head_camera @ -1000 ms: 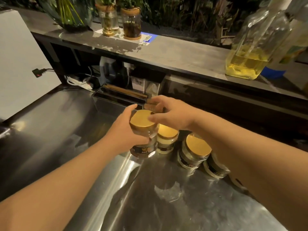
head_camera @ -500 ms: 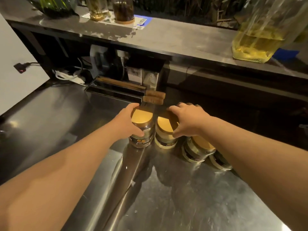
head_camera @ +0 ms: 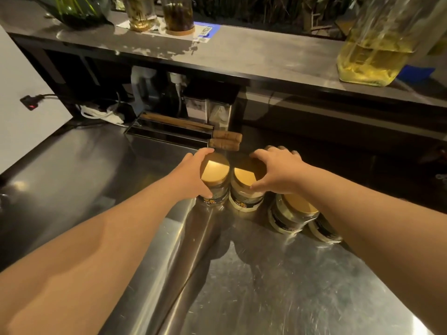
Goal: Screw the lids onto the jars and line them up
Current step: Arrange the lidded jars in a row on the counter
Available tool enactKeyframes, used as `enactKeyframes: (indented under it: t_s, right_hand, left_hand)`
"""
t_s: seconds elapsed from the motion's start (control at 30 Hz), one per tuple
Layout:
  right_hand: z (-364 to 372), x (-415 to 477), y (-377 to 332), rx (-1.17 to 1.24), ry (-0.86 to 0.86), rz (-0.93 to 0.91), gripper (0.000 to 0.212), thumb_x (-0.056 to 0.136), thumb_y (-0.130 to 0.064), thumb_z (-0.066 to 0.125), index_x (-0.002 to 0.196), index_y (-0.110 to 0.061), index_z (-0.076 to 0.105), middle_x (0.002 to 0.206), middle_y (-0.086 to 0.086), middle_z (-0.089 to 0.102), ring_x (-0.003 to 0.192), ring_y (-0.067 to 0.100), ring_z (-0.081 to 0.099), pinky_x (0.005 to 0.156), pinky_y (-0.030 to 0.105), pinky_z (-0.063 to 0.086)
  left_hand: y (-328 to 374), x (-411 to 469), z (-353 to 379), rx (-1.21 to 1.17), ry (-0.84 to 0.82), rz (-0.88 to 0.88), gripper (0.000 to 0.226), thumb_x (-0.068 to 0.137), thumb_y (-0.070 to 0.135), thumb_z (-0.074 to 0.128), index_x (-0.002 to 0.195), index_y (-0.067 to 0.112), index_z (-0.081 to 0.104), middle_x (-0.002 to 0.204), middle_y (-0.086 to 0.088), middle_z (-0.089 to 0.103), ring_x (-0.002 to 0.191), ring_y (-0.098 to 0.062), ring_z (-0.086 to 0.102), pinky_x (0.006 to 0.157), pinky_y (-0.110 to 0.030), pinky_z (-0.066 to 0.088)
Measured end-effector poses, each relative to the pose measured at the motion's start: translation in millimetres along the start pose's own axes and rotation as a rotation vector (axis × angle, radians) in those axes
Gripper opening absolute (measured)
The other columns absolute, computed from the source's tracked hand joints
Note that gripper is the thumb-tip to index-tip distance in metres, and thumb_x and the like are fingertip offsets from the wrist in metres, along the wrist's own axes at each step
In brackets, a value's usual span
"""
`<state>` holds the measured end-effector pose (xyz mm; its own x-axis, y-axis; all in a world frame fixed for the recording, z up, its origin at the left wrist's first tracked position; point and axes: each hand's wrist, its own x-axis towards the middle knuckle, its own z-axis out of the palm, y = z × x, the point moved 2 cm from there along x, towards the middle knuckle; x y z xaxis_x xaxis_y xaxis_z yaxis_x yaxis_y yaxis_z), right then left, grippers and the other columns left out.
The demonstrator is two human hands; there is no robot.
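Jar 1 (head_camera: 216, 198) stands on the steel desk (head_camera: 266, 286). The left grip (head_camera: 193, 176) encloses it, with fingers and thumb wrapped round its shoulder just below the gold lid (head_camera: 215, 169). Jar 2 (head_camera: 245, 201) stands just beside Jar 1, directly beneath the right grip (head_camera: 278, 172). That grip is clasped over its lid from above, thumb at the near rim.

Jar 3 (head_camera: 290, 217) sits to the right of the right grip, lidded, apart from Jar 2 and nearer the camera. Jar 4 (head_camera: 325, 232) lies beyond Jar 3, mostly hidden under the right forearm; its lid cannot be confirmed.

Assessment: three jars appear capped, but lid tightness cannot be seen. Remaining: bring Jar 3 and Jar 4 into the row with Jar 1 and Jar 2.
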<state>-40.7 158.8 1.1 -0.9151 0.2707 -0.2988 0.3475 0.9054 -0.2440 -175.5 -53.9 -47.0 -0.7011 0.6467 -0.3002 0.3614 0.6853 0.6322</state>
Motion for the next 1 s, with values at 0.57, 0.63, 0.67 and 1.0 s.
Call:
enactKeyframes:
  t_s: [0.57,0.63,0.67,1.0]
  right_hand:
    - [-21.5,-48.0,47.1,-0.156,-0.238,0.186,0.125,0.065,-0.059,0.093,0.164,-0.042,0.019,0.155,0.007,0.041,0.13,0.034,0.052,0.093,0.04,0.054]
    - [-17.3,-62.0,50.2,-0.268,-0.236,0.21,0.13,0.062,-0.069,0.09,0.165,-0.038,0.017,0.155,0.01,0.041,0.131,0.035,0.052,0.099,0.044,0.052]
    - [-15.3,-66.4,49.9,-0.292,-0.218,0.207,0.128,0.063,-0.07,0.089,0.165,-0.037,0.019,0.151,0.01,0.044,0.128,0.034,0.054,0.099,0.044,0.052]
    - [-19.8,-65.9,51.9,-0.069,-0.103,0.217,0.102,0.071,-0.05,0.094,0.156,-0.029,0.041,0.121,0.002,0.053,0.106,0.025,0.059,0.082,0.034,0.058]
  left_hand:
    - [31.7,2.4,-0.2,0.504,-0.004,-0.039,0.148,0.072,0.051,0.1,0.171,0.052,-0.009,0.176,-0.009,0.006,0.159,-0.047,0.014,0.12,-0.067,0.038]
    - [44.3,0.1,11.5,0.589,0.053,0.068,0.145,0.071,0.065,0.095,0.168,0.055,-0.011,0.181,-0.006,-0.004,0.165,-0.046,-0.001,0.124,-0.076,0.025]
    - [50.4,-0.5,18.9,0.601,0.059,0.125,0.142,0.072,0.069,0.092,0.167,0.057,-0.012,0.181,-0.005,-0.005,0.166,-0.045,-0.005,0.125,-0.079,0.018]
    - [58.7,1.9,47.0,0.688,0.034,0.143,0.122,0.085,0.074,0.076,0.165,0.064,-0.015,0.185,-0.007,-0.003,0.169,-0.044,-0.01,0.124,-0.084,0.0]
